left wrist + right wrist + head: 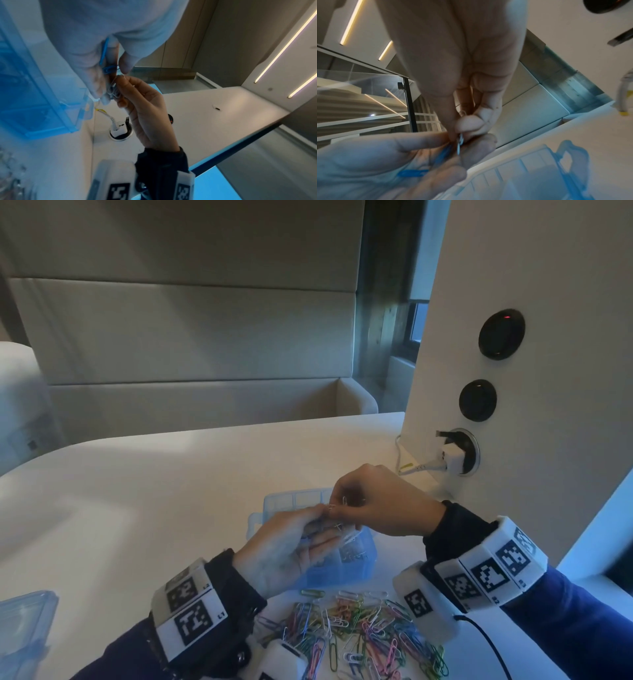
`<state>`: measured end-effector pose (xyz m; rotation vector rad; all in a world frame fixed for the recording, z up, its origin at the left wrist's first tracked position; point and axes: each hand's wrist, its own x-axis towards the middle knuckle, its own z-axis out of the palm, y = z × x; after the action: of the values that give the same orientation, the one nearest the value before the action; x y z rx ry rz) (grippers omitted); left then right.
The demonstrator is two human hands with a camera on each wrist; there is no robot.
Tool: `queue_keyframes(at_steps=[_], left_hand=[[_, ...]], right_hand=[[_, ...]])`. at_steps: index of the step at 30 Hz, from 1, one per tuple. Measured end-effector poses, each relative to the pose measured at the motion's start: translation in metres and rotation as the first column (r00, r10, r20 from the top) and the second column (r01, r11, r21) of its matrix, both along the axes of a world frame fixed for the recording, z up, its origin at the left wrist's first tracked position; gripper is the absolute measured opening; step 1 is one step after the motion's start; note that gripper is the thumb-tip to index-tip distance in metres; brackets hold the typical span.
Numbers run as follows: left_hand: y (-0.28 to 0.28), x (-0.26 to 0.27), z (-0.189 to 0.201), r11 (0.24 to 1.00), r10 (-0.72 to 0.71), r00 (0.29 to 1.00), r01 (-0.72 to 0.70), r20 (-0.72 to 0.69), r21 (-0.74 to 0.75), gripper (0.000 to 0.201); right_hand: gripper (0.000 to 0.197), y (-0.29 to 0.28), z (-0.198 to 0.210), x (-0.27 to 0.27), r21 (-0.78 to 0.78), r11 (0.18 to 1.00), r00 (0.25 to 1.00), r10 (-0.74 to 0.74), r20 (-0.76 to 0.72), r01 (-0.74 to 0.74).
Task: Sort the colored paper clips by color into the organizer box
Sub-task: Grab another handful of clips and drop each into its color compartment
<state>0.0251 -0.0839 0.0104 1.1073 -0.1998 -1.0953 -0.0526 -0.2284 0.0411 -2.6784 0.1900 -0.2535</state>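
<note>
Over the blue translucent organizer box (pixel 346 573) my left hand (pixel 308 529) lies palm up. It holds a small bunch of paper clips (pixel 113 89), white ones and blue ones (pixel 109 69), between thumb and fingers. From the right, my right hand (pixel 337 506) meets it, thumb and forefinger pinching one white clip (pixel 459 143) at the edge of that bunch. Blue clips (pixel 412 173) lie across the left palm. Both hands hide most of the box's compartments (pixel 539 169). A loose pile of mixed colored clips (pixel 363 628) lies on the white table in front of the box.
The box's blue lid (pixel 24 631) lies at the table's left front edge. A white post (pixel 513 371) with round sockets stands close on the right, with a charger plug (pixel 452 457) and its cable (pixel 411 469) just behind my right hand.
</note>
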Motion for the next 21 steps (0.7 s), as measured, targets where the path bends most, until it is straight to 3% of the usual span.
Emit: queue_keyframes(at_steps=[6,11,14,21], left_hand=[[-0.006,0.011,0.008,0.992,0.086,0.988,-0.097,0.131,0.082,0.02],[-0.013,0.015,0.003,0.971,0.188,0.966,-0.21,0.175,0.112,0.036],[-0.019,0.016,-0.004,0.969,0.181,0.964,-0.208,0.195,0.131,0.038],[-0.03,0.007,-0.009,0.973,0.119,0.96,-0.163,0.252,0.162,0.028]], right_hand=[[0.008,-0.011,-0.001,-0.005,0.006,0.996,0.996,-0.091,0.02,0.09],[0.004,-0.016,-0.009,-0.009,0.015,0.99,0.988,-0.136,-0.07,0.137],[0.001,-0.017,-0.01,-0.013,0.021,0.992,0.988,-0.12,-0.092,0.123],[0.014,-0.016,-0.007,-0.015,0.04,0.996,0.984,-0.067,-0.165,0.074]])
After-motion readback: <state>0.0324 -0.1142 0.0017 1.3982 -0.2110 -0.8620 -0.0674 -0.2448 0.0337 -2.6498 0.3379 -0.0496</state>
